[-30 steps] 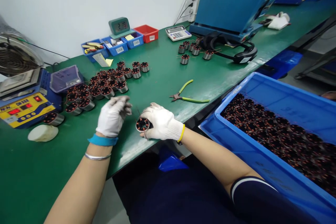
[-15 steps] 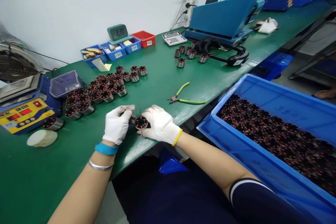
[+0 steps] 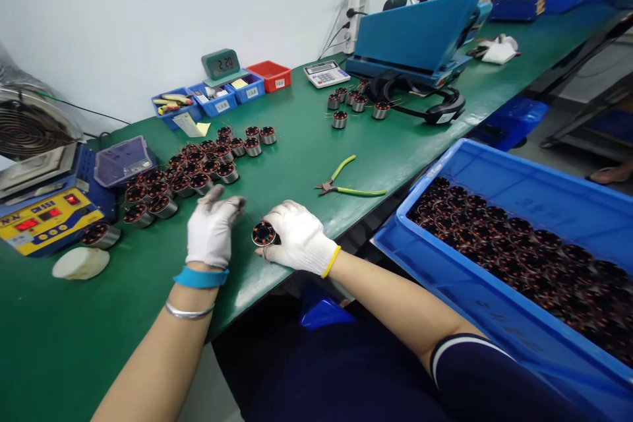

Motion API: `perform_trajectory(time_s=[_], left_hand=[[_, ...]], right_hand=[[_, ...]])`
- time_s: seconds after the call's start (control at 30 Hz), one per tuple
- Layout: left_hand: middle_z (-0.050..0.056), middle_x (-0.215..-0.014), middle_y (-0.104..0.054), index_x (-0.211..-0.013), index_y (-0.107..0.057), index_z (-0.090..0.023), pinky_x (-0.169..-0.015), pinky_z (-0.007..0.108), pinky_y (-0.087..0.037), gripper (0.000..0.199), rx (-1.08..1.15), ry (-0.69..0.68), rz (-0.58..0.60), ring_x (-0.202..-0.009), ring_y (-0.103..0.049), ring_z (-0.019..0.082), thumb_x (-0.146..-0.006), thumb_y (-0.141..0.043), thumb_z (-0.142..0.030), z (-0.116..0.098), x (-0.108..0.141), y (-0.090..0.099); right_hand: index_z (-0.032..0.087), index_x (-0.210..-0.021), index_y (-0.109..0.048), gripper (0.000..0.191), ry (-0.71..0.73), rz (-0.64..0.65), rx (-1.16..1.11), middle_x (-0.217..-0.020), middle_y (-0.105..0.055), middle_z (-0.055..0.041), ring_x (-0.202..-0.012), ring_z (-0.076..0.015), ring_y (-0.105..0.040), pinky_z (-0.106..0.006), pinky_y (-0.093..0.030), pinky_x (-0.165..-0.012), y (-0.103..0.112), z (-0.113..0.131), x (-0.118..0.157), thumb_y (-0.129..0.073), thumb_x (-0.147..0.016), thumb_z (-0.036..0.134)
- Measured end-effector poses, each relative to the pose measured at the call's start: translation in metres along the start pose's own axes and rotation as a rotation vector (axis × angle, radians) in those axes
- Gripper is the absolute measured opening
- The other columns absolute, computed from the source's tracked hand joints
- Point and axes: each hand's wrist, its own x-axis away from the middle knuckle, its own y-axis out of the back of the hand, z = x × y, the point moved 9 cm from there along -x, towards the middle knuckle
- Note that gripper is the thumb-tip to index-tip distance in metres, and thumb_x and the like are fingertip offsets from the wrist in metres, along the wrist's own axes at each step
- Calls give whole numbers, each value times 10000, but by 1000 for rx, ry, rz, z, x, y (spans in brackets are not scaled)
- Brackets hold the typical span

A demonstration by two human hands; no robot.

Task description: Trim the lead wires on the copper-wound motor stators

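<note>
A round metal part with copper windings rests on the green table near its front edge. My right hand, in a white glove with a yellow cuff, has its thumb and fingers around that part's right side. To the left of it, my left hand hovers in a white glove, its fingers apart and nothing seen in them. Beyond my left hand stands a cluster of similar wound parts. Green-handled pliers lie open to the right of my right hand.
A blue crate filled with wound parts stands at the right. At the left are a yellow-and-blue device and a round pale block. Small bins, a clock, a calculator and a black headset lie farther back.
My left hand has moved left, away from the wound part, and its fingers have spread. My right hand stays around the part; a thin upright wire above it no longer shows.
</note>
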Motion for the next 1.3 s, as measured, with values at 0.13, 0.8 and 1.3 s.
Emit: perform_trajectory(time_s=[0.13,0.8,1.3], left_hand=[[33,-892,-665,-1019,-507,-207,-709,265,-537,406,124,46,-57,-824,-672,158,-653,-668,-278,0,-7,13],[155,-1148,-634,-1482,-90,-200,-613,285,-547,1039,-205,161,404,-731,-658,156,-687,-759,-217,19,31,-48],[224,-1235,-569,-1484,17,-220,-514,270,-510,1120,-185,240,544,-598,-596,108,-658,-737,-158,18,30,-47]], right_hand=[[153,-940,-655,481,-24,-27,9,-951,-632,-84,-926,-245,-529,-372,-394,-892,-2,-3,0,-711,-673,549],[174,-1180,-575,365,-340,157,511,-1163,-604,-106,-982,-257,-553,-346,-420,-811,67,-84,63,-456,-899,374],[167,-1450,-296,917,-271,353,600,-1304,-488,-201,-1111,-385,-493,-459,-480,-780,59,-92,26,-537,-719,665]])
